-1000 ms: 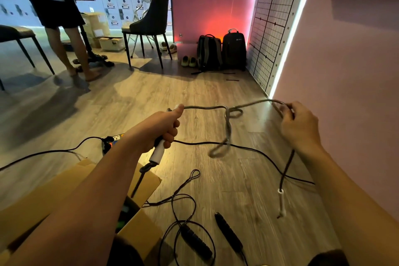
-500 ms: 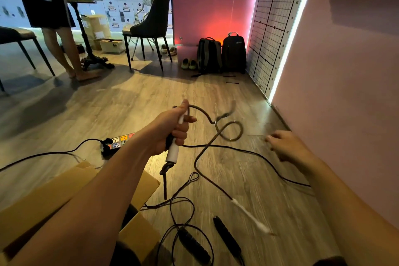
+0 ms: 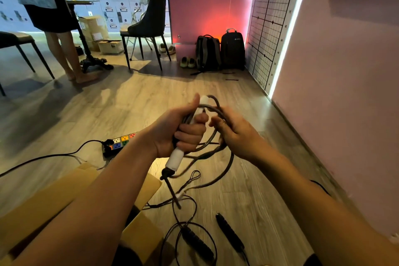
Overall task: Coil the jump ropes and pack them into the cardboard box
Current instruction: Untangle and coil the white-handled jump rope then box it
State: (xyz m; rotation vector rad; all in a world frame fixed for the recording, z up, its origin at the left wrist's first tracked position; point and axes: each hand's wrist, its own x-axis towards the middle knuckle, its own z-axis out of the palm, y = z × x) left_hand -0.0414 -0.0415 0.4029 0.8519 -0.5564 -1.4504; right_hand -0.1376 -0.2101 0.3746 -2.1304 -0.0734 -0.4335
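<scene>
— Where's the rope?
— Centre of frame: left hand (image 3: 179, 129) clenched round the white handle (image 3: 176, 158) and the grey jump rope (image 3: 207, 106) loops, right hand (image 3: 235, 134) grasping those loops beside it
— And the box?
— Cardboard box (image 3: 54, 196) at lower left, flaps open

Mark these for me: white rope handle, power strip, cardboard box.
white rope handle (image 3: 176, 158): head view, lower white end below the left hand (image 3: 181, 134).
power strip (image 3: 123, 140): head view, coloured sockets.
cardboard box (image 3: 47, 205): head view, open flap.
</scene>
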